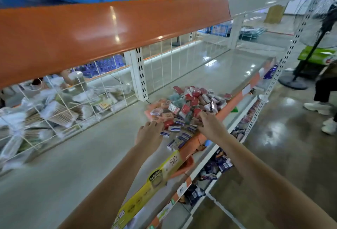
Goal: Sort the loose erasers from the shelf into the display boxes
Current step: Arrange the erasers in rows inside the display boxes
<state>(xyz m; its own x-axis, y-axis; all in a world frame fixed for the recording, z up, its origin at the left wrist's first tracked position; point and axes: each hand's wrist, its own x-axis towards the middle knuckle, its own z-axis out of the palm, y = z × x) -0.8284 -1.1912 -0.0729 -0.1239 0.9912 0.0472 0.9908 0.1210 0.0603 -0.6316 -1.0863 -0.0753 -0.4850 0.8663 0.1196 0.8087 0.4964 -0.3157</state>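
bright overhead light | glare on floor [284,134] | edges blurred, warped

Standing fan [318,33] beside bystander's white shoes [318,105] on glossy floor [284,137].

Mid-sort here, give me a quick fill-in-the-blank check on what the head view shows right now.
1. The pile of erasers lies on the grey ____.
2. Both hands, left hand and right hand, reach into the ____ of erasers.
3. The edge of the upper shelf is coloured ____.
4. The yellow price strip shows the number ____.

Missing words: shelf; pile; orange; 50
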